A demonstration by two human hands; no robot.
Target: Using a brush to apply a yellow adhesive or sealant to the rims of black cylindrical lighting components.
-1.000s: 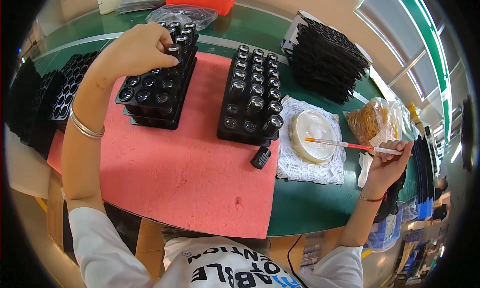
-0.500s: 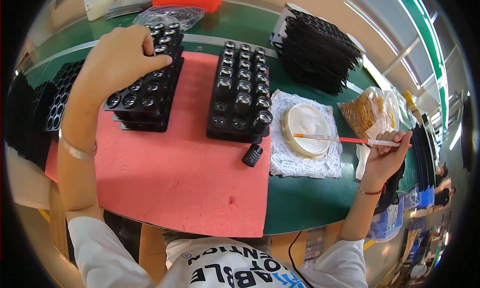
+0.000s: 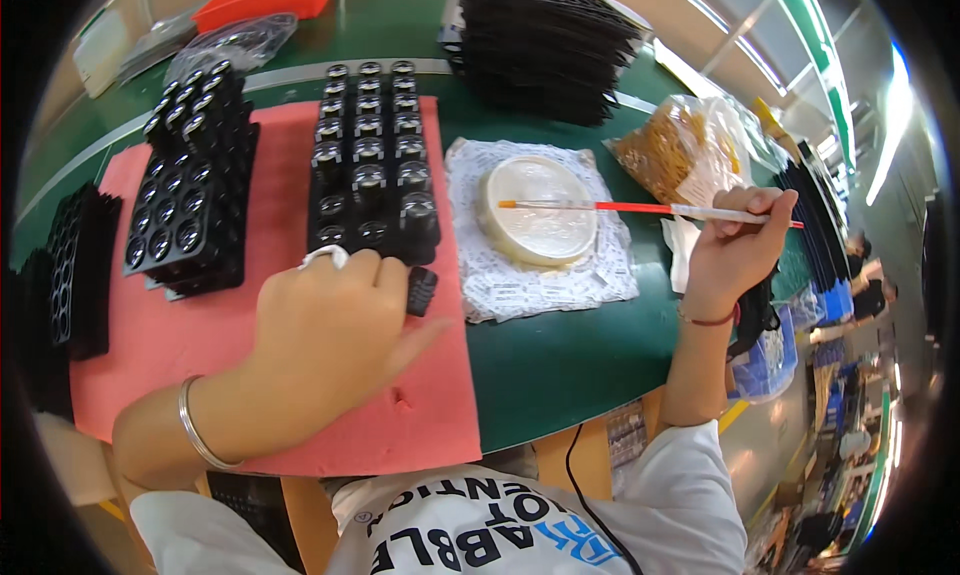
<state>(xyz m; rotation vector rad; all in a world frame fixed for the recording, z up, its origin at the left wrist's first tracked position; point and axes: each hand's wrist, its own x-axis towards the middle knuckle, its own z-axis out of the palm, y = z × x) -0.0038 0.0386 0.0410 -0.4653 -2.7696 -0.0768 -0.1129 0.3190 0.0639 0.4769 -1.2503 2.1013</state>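
I hold a slim brush (image 3: 635,207) in my right hand (image 3: 735,243), its handle pinched between thumb and fingers. The brush's long axis runs nearly level across my view. Its orange tip points to my left, a touch higher than the handle end, which pokes out past my fingers to the right. The tip end lies over a round pale dish (image 3: 540,258); I cannot tell whether the bristles touch it. The dish sits on a printed white sheet (image 3: 480,287).

My left hand (image 3: 325,320) is over the pink mat (image 3: 180,340), back upward, fingers curled under and thumb out to the right. Just beside those fingers is a small black cylinder (image 3: 421,291), its axis leaning up and to the right. My fingertips are hidden, so I cannot tell whether they grip anything.

Beyond that hand stands a black rack (image 3: 351,218) of shiny-topped cylinders, with a second rack (image 3: 235,215) to its left. The mat lies on a green table (image 3: 570,375). Toward the back are a stack of black sheets (image 3: 540,50), an orange tray (image 3: 265,0) and a bag of golden-brown pieces (image 3: 655,145). Off to the right, past the table, I see a blue bin (image 3: 765,363) and, farther away, people.
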